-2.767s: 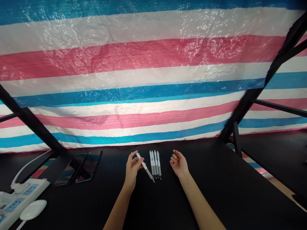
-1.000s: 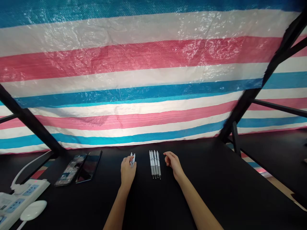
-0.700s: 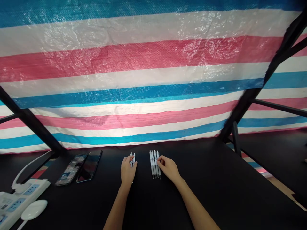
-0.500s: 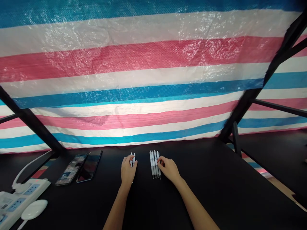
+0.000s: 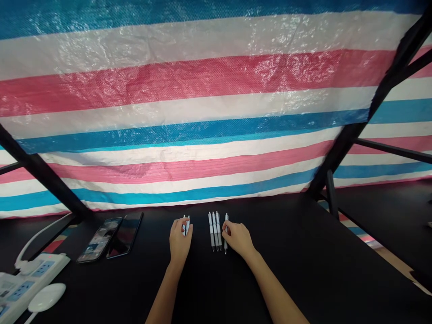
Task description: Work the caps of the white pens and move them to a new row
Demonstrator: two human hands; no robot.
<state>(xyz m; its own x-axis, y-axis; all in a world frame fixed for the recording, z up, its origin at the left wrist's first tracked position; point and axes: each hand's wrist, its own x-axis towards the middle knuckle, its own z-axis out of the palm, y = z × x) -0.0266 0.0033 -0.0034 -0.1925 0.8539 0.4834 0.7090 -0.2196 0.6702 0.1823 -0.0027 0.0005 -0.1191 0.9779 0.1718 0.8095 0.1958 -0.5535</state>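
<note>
Three white retractable pens with grey grips [image 5: 215, 230] lie side by side on the black table [image 5: 209, 288]. Just to their right, one more pen [image 5: 226, 245] stands apart from the row, its upper part between the thumb and fingertips of my right hand [image 5: 238, 236]. My left hand [image 5: 180, 236] is curled over some white pens [image 5: 186, 225], thumb on one side and fingers on the other. Two of their push-button ends show beyond the fingers; their lower parts are hidden under the hand.
Two phones [image 5: 99, 240] lie at the left, one slightly overlapping the other. Nearer the left edge are a white power strip [image 5: 37, 274] and a white rounded device [image 5: 47, 297] with a cable. Black frame bars [image 5: 337, 157] and a striped tarp [image 5: 202, 171] stand behind the table.
The rightmost pen of the row has moved a little to the right with my right hand, opening a gap from the other three. My left hand has stayed nearly still.
</note>
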